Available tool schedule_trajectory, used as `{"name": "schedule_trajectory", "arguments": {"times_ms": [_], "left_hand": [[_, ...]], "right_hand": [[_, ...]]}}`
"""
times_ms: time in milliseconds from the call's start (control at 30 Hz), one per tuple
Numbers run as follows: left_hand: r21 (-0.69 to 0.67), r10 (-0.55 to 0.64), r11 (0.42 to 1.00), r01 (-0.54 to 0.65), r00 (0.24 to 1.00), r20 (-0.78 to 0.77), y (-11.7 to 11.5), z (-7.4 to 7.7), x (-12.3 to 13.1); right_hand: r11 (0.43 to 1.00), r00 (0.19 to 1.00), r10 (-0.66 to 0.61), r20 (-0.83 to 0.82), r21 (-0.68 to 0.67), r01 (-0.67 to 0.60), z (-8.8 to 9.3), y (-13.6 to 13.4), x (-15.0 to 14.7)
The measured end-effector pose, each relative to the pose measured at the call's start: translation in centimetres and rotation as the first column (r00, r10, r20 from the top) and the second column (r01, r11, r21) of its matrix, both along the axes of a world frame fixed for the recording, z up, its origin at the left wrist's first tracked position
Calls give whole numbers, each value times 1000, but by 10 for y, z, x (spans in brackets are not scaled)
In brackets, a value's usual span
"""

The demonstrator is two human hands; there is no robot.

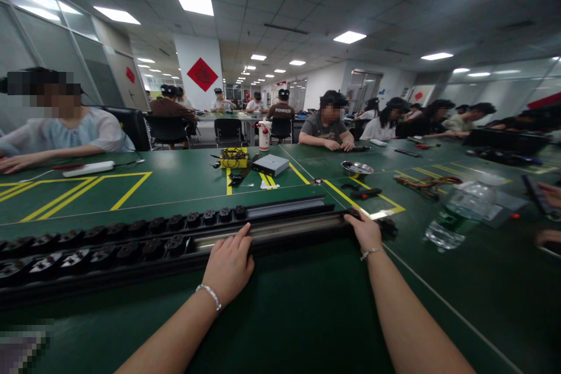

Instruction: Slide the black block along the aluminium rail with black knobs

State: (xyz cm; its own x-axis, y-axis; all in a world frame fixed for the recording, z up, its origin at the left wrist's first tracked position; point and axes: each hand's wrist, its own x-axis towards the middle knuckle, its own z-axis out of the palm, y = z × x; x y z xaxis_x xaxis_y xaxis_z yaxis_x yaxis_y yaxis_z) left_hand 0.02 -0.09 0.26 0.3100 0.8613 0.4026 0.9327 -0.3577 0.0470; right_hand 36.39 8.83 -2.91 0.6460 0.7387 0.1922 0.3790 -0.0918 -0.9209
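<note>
A long black rail (144, 242) with rows of black socket modules and a shiny metal strip lies across the green table (307, 310) in front of me. My left hand (228, 264) rests on the rail's near edge at its middle, fingers curled over the top. At the rail's right end my right hand (366, 230) grips the rail, fingers wrapped round it. Both wrists carry a thin bracelet.
A clear plastic water bottle (456, 213) lies at the right. Farther back are a metal bowl (356, 169), a yellow box (234, 157), a grey box (270, 164), coloured wires (423, 183) and a white power strip (88, 168). Several people sit at the tables.
</note>
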Motion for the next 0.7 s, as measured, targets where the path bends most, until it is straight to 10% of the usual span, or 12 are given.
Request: {"name": "schedule_trajectory", "arguments": {"times_ms": [700], "left_hand": [[14,-2,1000,3,1000,-17,-1,1,0]], "right_hand": [[1000,996,6,95,8,-7,8,-5,-11]]}}
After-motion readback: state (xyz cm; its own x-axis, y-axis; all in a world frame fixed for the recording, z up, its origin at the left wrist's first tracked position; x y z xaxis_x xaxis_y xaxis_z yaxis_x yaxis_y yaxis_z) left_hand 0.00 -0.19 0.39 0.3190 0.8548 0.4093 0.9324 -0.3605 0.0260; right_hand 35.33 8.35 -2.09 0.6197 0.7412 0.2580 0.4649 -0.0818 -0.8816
